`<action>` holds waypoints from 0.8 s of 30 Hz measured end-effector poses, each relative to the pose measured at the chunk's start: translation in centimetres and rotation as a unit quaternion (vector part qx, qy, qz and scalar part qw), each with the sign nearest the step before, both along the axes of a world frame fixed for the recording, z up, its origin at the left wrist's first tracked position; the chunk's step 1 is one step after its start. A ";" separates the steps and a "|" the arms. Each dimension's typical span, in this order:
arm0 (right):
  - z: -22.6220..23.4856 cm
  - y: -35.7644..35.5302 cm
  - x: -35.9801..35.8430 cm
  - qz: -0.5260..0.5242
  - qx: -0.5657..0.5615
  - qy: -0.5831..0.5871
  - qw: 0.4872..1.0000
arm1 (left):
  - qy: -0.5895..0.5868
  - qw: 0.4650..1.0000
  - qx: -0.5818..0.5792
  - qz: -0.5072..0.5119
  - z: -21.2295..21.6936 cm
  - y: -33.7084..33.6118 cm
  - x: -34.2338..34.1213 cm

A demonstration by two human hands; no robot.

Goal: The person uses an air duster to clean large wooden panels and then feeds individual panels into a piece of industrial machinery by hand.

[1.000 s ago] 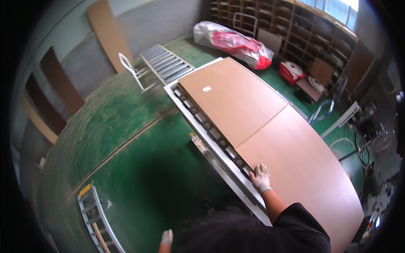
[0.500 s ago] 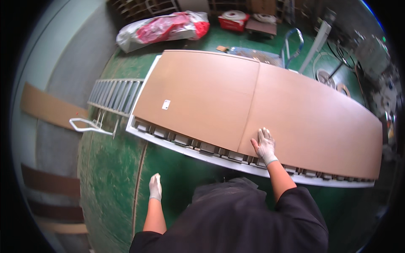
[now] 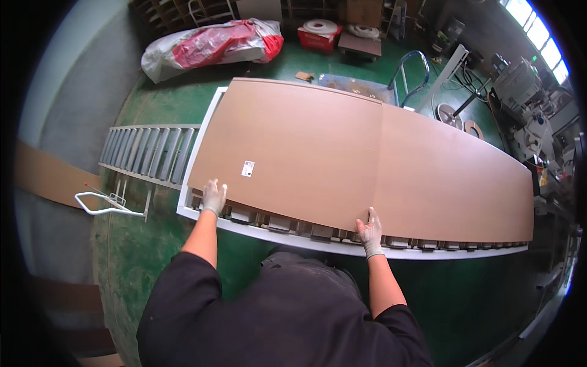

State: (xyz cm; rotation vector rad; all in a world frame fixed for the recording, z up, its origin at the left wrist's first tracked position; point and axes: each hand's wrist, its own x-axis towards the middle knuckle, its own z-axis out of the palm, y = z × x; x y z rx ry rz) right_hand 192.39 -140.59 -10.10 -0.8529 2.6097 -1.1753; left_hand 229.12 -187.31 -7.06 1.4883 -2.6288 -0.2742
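A wide brown board (image 3: 293,140) with a small white label (image 3: 247,169) lies flat on a long white-framed roller table (image 3: 293,243). To its right, a second brown board (image 3: 452,177) meets it along a seam, where the left board seems to overlap slightly. My left hand (image 3: 213,197), in a pale work glove, rests on the labelled board's near edge towards its left corner, fingers apart. My right hand (image 3: 369,234), gloved alike, touches the near edge at the seam with its fingers stretched out. Rollers show along the table's near side.
A slatted roller conveyor (image 3: 150,153) adjoins the table's left end, with a white handle frame (image 3: 110,205) beside it. Beyond the table are a red-and-silver wrapped bundle (image 3: 214,49), a red box (image 3: 319,38) and a blue-handled cart (image 3: 411,73). Machinery (image 3: 520,85) stands at the far right.
My left hand has come up from beside the table onto the labelled board's near edge. My right hand has drawn back toward me, to the near edge at the seam. The view has shifted.
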 end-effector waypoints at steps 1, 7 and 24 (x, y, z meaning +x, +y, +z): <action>-0.8 0.4 1.0 -0.044 -0.057 -0.025 0.997 | 0.015 1.000 0.012 0.018 0.3 -2.3 -1.2; 2.7 -0.4 12.5 -0.188 -0.009 -0.153 0.970 | -0.063 0.975 0.189 0.103 2.2 -13.9 -1.7; 2.2 2.6 21.1 -0.241 -0.200 -0.404 0.860 | 0.205 0.914 0.346 0.053 -2.9 -7.1 -2.1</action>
